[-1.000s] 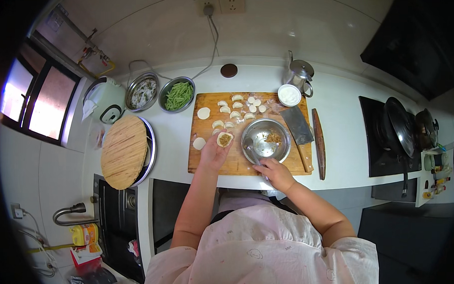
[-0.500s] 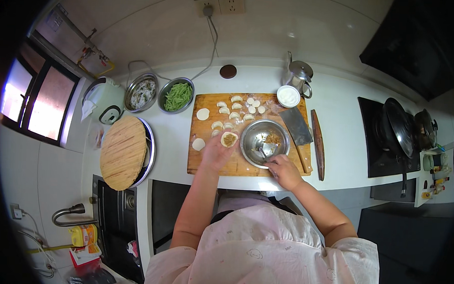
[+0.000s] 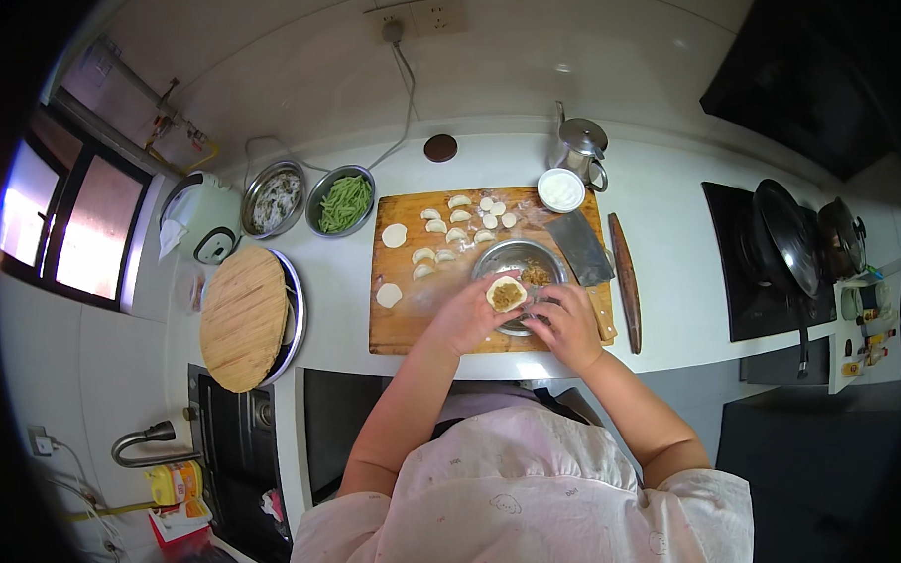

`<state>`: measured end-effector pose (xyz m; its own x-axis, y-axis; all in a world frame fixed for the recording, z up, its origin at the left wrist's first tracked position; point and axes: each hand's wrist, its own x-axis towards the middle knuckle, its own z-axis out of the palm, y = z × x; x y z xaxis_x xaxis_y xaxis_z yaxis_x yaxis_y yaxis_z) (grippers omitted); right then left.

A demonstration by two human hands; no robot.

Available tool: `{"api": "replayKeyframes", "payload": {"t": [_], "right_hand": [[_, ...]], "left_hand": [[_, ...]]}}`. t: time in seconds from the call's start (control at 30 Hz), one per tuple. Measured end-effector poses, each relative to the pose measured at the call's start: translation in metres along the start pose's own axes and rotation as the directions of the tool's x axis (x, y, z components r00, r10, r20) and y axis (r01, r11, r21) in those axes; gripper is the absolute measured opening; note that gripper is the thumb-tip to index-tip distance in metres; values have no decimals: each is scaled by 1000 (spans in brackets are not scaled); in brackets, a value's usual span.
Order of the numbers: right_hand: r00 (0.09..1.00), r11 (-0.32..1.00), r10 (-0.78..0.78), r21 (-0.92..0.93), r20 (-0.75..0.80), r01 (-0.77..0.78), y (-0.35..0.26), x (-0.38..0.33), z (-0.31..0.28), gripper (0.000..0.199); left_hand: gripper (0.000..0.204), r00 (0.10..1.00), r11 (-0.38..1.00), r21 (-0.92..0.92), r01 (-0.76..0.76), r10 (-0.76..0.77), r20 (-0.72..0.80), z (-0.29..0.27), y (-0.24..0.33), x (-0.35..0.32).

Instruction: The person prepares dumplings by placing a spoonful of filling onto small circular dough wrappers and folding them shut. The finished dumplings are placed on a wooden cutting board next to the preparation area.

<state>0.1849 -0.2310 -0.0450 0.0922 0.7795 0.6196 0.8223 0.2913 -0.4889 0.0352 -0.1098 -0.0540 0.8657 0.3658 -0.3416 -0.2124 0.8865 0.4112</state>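
Note:
My left hand [image 3: 462,320] holds a round dumpling wrapper [image 3: 495,305] with brown filling [image 3: 508,294] heaped in its middle, above the near-left part of a steel mixing bowl [image 3: 508,252]. Close to the wrapper's right edge is my right hand [image 3: 568,328], its thumb and fingers apart and no spoon visible in it. More filling [image 3: 537,274] shows inside the bowl, which my hands partly cover. On the wooden cutting board [image 3: 399,334] lie several folded dumplings [image 3: 456,236], two flat wrappers [image 3: 395,235] at the left and several small dough pieces [image 3: 489,221].
A cleaver [image 3: 581,248] lies on the board's right side, with a rolling pin [image 3: 625,283] beyond it. Behind stand a white bowl of flour [image 3: 561,190] and a steel kettle [image 3: 583,137]. Green beans [image 3: 345,202] fill a bowl at back left; a stove [image 3: 739,272] is at right.
My left hand has moved right with the filled wrapper, from beside the bowl to over it. My right hand has let go of the spoon and come up to the wrapper. The view has shifted slightly.

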Motion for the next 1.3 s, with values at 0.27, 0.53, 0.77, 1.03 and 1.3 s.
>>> {"api": "replayKeyframes", "payload": {"t": [0.27,0.53,0.77,1.03,1.3], "right_hand": [[1000,1000,-22,19,6,21,11,9,-1,21],[992,992,72,101,100,-82,10,12,-6,17],[983,971,152,172,100,-167,2,20,-14,17],[966,933,253,253,46,-256,-2,22,-15,21],[973,949,221,218,61,-229,-1,23,-18,21]], "left_hand": [[40,1000,993,116,2,-3,8,4,-14,7],[44,999,812,583,-8,32,-30,24,-15,-2],[49,983,464,876,-129,176,51,21,-24,-3],[48,971,361,912,-198,197,133,31,-22,-9],[69,969,410,886,-216,204,141,50,-18,-16]]}}
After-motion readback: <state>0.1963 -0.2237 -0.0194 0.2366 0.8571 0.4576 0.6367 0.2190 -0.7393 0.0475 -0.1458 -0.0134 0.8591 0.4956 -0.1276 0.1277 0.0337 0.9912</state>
